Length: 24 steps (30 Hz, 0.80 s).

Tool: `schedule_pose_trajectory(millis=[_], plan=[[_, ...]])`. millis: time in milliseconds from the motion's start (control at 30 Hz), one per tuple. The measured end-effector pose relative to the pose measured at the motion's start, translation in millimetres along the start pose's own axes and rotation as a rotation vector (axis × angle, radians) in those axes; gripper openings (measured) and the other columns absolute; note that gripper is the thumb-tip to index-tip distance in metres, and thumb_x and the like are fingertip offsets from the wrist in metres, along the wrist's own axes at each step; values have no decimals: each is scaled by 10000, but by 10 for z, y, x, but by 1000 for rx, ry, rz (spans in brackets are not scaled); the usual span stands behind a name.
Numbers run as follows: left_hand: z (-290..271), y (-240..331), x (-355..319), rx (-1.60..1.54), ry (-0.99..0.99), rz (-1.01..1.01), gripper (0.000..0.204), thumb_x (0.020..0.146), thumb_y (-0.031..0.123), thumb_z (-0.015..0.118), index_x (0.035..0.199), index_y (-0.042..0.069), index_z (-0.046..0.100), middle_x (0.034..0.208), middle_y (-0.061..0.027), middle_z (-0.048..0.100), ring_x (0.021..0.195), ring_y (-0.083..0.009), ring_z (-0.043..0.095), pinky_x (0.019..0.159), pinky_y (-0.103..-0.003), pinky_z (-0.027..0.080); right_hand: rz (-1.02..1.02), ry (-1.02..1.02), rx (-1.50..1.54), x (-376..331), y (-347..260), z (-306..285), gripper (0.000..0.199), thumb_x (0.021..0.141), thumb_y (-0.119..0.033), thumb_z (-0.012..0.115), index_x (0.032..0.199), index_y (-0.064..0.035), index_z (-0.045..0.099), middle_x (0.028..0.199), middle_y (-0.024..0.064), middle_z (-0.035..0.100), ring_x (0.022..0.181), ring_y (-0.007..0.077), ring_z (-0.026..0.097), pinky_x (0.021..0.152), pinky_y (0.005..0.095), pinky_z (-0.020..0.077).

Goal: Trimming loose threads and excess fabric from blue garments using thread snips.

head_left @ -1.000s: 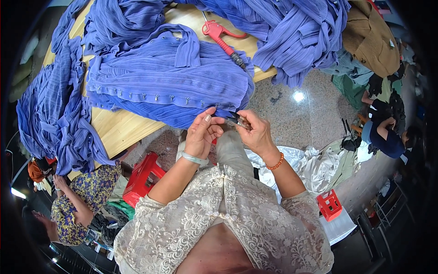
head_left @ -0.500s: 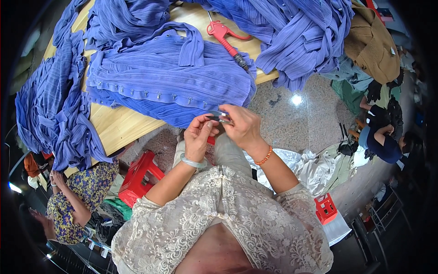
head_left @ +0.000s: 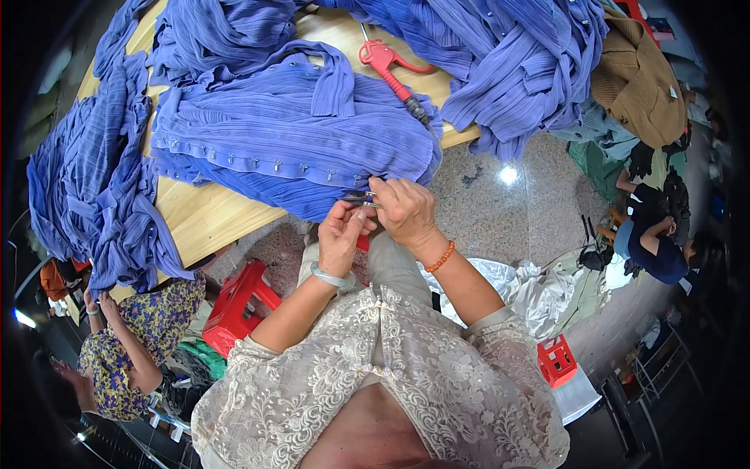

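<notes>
Fingers of the right hand (head_left: 404,209) are clamped on small dark snips (head_left: 359,198), whose blades point toward the left hand (head_left: 339,241). Over my feed I see the left thumb and forefinger bent close around those blades, but I cannot tell whether they pinch anything. Just beyond both sets of fingers lies the blue ribbed garment (head_left: 297,129), spread on the wooden counter (head_left: 207,223) with its hooked edge running toward them; I can't make out whether they touch it.

Farther ahead of the fingers I find a red air gun (head_left: 383,61), lying partly on that garment. Blue heaps flank it: one (head_left: 516,62) ahead and to the right, another (head_left: 98,180) well off to the left.

For containers, I check the sides. Right of the fingers and well below them is a red openwork plastic piece (head_left: 556,348), stool or crate I cannot tell, nor what is inside. Beyond the fingers on the right, a green bundle (head_left: 590,168) might be a sack or loose cloth; its contents are hidden from me. Left of the fingers and nearer the wearer stands a red plastic stool (head_left: 230,322).
</notes>
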<state>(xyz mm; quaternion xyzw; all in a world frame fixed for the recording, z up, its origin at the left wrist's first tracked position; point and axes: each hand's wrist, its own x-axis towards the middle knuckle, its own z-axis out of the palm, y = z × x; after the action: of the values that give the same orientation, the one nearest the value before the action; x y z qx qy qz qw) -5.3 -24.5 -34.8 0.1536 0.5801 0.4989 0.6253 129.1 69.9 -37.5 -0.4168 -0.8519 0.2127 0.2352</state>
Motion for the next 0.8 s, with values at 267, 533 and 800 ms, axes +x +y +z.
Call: schedule_pose_trajectory(millis=[267,533,800], plan=[[83,83,-64,-4,20,7,242,998,107,570,1204,-15,601,1037,-75,710,822,-91,642,767,-224,504,168,8,277,24,61,-27,182,781,-85,684,960,-83,649,804,79,699,733,258,696,631,366,541],[108,166,-62,-5,-6,1,283,998,98,568,1254,-24,579,1051,-78,687,839,-96,625,767,-229,508,659,-106,950,-53,126,-96,171,852,-34,637,1017,-12,601,807,66,679,744,105,658,663,278,510],[100,79,-31,-107,74,60,314,994,64,556,1294,-21,521,1016,-93,698,775,-102,641,714,-219,511,328,-87,433,-24,26,-193,184,818,-79,701,987,-44,637,874,103,714,787,252,707,665,325,554]])
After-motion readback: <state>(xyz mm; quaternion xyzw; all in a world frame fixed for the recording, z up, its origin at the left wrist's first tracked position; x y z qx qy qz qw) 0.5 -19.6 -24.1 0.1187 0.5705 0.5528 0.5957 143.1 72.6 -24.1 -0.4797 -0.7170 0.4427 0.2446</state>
